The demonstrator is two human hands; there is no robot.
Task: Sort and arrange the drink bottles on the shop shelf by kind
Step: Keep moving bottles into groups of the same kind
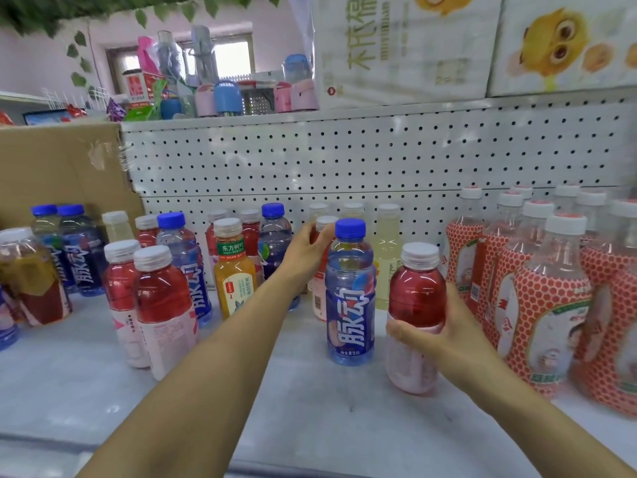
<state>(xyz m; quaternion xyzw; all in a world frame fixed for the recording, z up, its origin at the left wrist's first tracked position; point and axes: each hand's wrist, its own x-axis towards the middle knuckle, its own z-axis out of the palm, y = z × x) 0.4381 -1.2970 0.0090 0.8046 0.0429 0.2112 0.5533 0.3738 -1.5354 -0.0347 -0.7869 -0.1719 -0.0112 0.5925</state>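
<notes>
**Sorting about half done**

Head view: our right hand wraps the near red bottle at the shelf front. Our left hand curls round a far red bottle. On the right, orange-netted bottles stand grouped. On the left, mixed bottles await sorting.

Lit brightly and evenly, with diffuse light from above. Overexposed at the small framed window, 11 o'clock. Shadowed only faintly and softly on the pale grey shelf board, 6 o'clock. Flecked with small highlights on the red-filled clear plastic bottle with white cap, 4 o'clock. Smeared at the green hanging leaves, 10 o'clock. Bowed by the wide lens along the white perforated metal back panel, and softened toward 3 o'clock.
</notes>
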